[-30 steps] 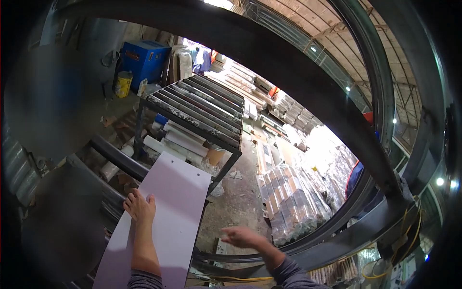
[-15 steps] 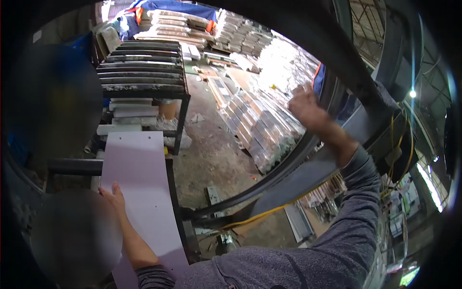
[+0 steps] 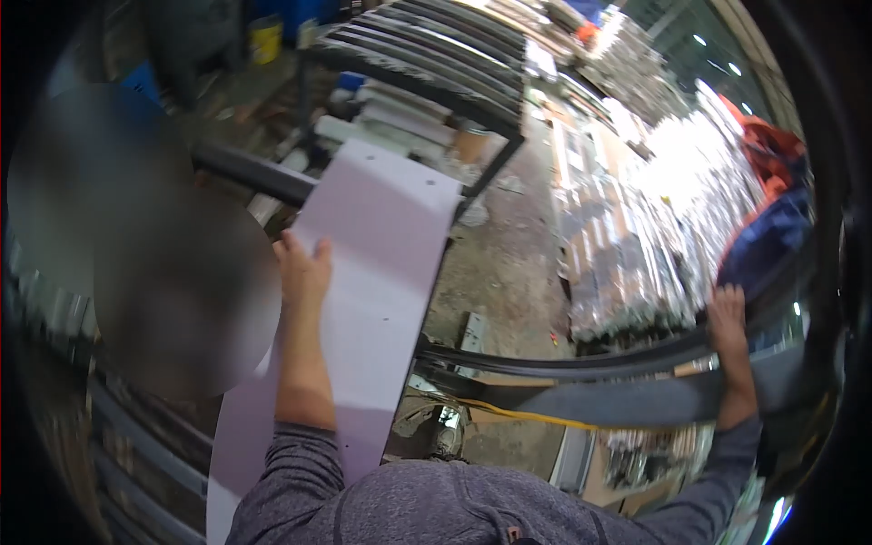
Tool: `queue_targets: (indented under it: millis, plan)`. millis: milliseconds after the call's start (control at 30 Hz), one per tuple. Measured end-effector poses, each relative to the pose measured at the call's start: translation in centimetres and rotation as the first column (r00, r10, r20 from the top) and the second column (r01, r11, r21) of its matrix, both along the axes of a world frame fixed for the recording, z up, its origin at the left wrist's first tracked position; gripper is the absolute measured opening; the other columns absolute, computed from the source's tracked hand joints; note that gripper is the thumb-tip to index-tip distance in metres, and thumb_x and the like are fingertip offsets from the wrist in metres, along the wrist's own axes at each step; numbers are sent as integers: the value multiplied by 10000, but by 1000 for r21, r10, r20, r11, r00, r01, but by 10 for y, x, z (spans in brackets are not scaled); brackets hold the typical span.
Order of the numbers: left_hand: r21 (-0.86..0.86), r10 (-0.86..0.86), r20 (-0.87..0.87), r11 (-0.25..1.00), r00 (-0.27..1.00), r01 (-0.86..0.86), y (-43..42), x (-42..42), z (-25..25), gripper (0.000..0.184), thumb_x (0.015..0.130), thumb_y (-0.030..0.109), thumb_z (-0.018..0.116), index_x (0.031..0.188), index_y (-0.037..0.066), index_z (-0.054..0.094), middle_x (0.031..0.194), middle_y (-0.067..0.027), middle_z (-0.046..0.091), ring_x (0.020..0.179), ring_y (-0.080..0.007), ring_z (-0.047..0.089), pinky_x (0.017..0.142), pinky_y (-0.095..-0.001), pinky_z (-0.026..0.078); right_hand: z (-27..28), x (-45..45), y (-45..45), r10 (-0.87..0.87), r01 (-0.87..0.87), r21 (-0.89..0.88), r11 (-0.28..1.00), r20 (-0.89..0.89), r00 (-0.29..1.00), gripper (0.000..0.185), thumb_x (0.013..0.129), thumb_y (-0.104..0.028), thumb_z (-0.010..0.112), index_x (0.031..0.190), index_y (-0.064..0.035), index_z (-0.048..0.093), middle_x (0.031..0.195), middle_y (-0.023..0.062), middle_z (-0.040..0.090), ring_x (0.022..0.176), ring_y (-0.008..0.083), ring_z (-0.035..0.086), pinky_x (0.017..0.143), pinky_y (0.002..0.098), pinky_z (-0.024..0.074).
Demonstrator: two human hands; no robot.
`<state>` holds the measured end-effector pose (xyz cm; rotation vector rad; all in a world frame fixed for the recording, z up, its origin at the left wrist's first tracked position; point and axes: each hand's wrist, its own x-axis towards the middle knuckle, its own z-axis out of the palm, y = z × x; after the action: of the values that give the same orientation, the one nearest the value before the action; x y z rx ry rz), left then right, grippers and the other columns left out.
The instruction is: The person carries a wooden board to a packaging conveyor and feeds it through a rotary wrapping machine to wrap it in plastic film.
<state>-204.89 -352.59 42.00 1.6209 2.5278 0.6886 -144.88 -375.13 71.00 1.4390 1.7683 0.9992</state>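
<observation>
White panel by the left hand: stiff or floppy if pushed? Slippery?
The white panel is probably stiff: its long, flat face shows no obvious sag. It may slip under the left hand, as the surface looks smooth.

Panel [image 3: 381, 245], centre of frame: pale lilac-white, small dark dots
Sweater [image 3: 427, 504], bottom: flecked grey
Cable [image 3: 527, 415], lower centre: yellow
Bucket [image 3: 265, 41], upper left: yellow
Roller rack [image 3: 427, 56], top centre: black, pale streaks
Wrapped stack [image 3: 609, 263], right of centre: silvery, brown patches
Cloth [image 3: 770, 150], right side: orange-red, dark blue
Floor [image 3: 504, 241], centre: mottled grey-brown
</observation>
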Motion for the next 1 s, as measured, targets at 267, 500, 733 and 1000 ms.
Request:
queue_targets:
  millis: [267, 500, 733, 1000]
  plan:
    - [13, -4, 27, 1000, 1000, 4, -2, 5, 14, 644, 752, 451, 602, 1176, -6, 444, 1022, -162, 501, 1000, -299, 469, 896, -416, 299, -155, 14, 3, -477, 507, -120, 854, 210, 853, 200, 787, -197, 510, 846, -142, 693, 862, 46, 624, 900, 222, 544, 791, 394, 352]
    - [28, 21, 8, 999, 1000, -21, -2, 9, 14, 650, 760, 452, 597, 1191, -8, 439, 1032, -153, 498, 1001, -284, 462, 904, -416, 296, -385, -41, 27, -833, 710, -435, 553, -305, 462, 250, 808, -262, 524, 960, -146, 686, 1140, 96, 587, 1116, 281, 499, 926, 467, 347]
    - [-18, 6, 47, 1000, 999, -6, 0, 8, 16, 677, 746, 454, 617, 1217, 7, 421, 1082, -157, 485, 1049, -305, 449, 925, -428, 291, -323, -156, 171, -560, 270, -491, 828, -722, 406, 331, 767, -389, 584, 974, -145, 671, 883, 140, 649, 880, 329, 612, 786, 393, 478]
    - [-2, 9, 44, 1000, 999, -9, 3, 10, 15, 698, 736, 454, 619, 1222, -3, 416, 1081, -162, 483, 1050, -307, 439, 947, -435, 281, -209, -200, 313, -134, -74, -217, 973, -801, 583, 263, 755, -346, 615, 834, -97, 645, 806, 181, 627, 803, 363, 607, 680, 449, 477]
